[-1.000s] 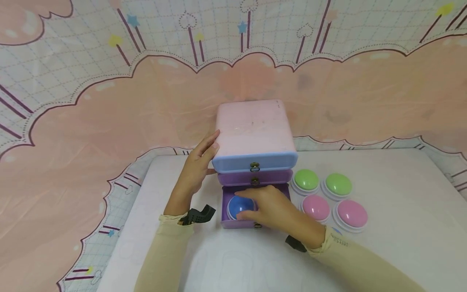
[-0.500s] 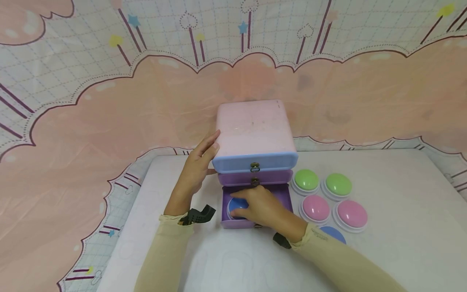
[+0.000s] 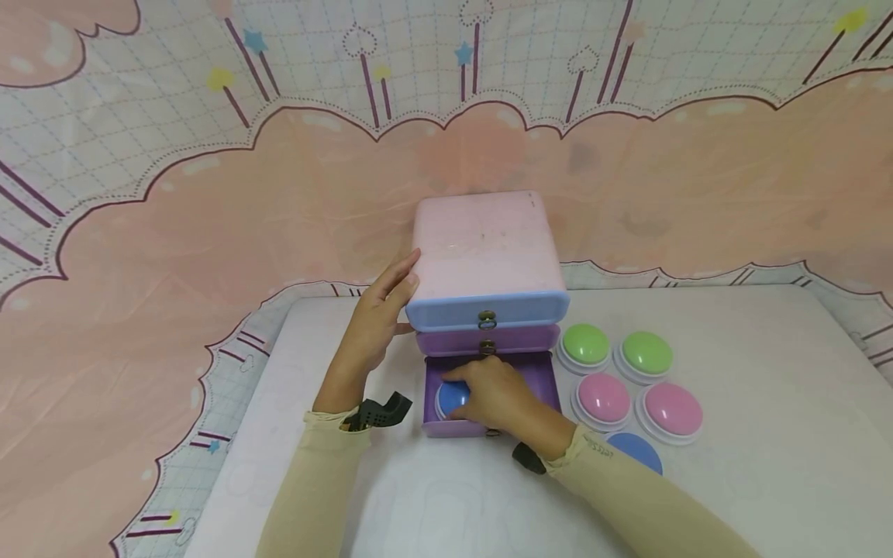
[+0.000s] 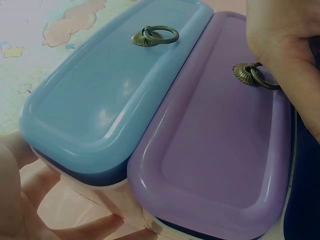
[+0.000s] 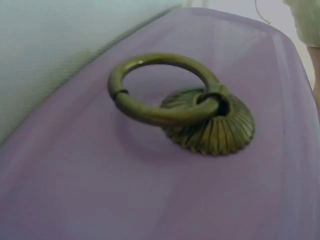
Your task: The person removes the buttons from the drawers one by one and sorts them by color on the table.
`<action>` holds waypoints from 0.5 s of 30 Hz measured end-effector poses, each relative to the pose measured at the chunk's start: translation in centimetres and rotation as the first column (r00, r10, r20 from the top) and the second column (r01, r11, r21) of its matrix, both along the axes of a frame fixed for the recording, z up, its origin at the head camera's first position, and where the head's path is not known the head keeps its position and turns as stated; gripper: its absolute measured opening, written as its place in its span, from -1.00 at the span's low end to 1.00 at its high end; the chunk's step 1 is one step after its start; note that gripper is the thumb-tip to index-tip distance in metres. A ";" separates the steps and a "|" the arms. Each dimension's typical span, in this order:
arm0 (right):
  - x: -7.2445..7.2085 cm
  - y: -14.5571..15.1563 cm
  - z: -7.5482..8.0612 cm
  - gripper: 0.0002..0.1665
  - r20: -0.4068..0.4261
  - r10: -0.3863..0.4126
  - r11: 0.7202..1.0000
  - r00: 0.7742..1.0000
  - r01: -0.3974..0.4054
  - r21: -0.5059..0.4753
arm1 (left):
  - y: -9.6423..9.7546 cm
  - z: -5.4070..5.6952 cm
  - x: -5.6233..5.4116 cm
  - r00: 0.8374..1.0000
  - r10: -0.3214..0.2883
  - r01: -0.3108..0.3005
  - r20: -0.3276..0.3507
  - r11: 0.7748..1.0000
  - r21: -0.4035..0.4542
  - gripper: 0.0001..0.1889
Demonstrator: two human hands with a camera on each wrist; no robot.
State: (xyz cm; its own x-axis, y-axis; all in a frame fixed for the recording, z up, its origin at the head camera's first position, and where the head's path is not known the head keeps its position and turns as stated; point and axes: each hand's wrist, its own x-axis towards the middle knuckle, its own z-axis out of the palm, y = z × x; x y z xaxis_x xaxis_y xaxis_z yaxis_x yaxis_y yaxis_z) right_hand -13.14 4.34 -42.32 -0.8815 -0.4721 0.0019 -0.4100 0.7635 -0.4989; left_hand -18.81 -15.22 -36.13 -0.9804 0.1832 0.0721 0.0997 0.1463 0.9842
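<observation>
A small chest of drawers (image 3: 484, 248) with a pink top stands on the white table. Its blue top drawer (image 4: 100, 110) and purple middle drawer (image 4: 210, 150) are closed, and its purple bottom drawer (image 3: 546, 380) is pulled out. Inside that bottom drawer, at the left, lies a blue dome-topped round button (image 3: 452, 397) on a white base. My right hand (image 3: 505, 399) reaches into the drawer and holds this button between thumb and fingers; its right part is hidden by the hand. With fingers extended, my left hand (image 3: 371, 329) rests against the chest's left side.
Right of the chest lie two green buttons (image 3: 586, 344) and two pink buttons (image 3: 674, 409). A second blue button (image 3: 636, 449) is partly covered by my right sleeve (image 3: 628, 488). Brass ring pulls (image 5: 165, 90) stick out from the drawer fronts. A patterned cloth (image 3: 314, 186) hangs behind.
My right hand has shifted left within the bottom drawer, around the blue button. More of the blue button on the table shows beside the sleeve. The left hand has stayed put.
</observation>
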 end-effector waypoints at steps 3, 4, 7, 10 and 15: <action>0.0 0.1 0.0 -0.32 0.009 -0.007 1.000 1.000 0.007 0.017 | 0.0 0.0 0.0 1.000 -0.001 0.001 0.004 1.000 0.004 -0.49; 0.0 0.1 0.1 -0.33 0.013 -0.008 1.000 1.000 0.007 0.017 | 0.0 0.0 0.0 1.000 -0.002 0.002 0.005 1.000 0.006 -0.49; 0.0 0.3 0.2 -0.34 0.029 -0.014 1.000 0.999 0.013 0.022 | 0.0 0.0 0.0 1.000 -0.001 0.001 0.008 1.000 0.006 -0.49; 0.0 0.6 0.3 -0.34 0.042 -0.021 0.999 0.999 0.020 0.029 | 0.0 0.0 0.0 1.000 0.002 -0.002 0.006 1.000 0.002 -0.49; 0.1 1.5 0.6 -0.33 0.048 -0.050 0.998 0.998 0.047 0.051 | 0.1 -0.1 0.0 1.000 0.007 -0.007 -0.001 1.000 -0.011 -0.49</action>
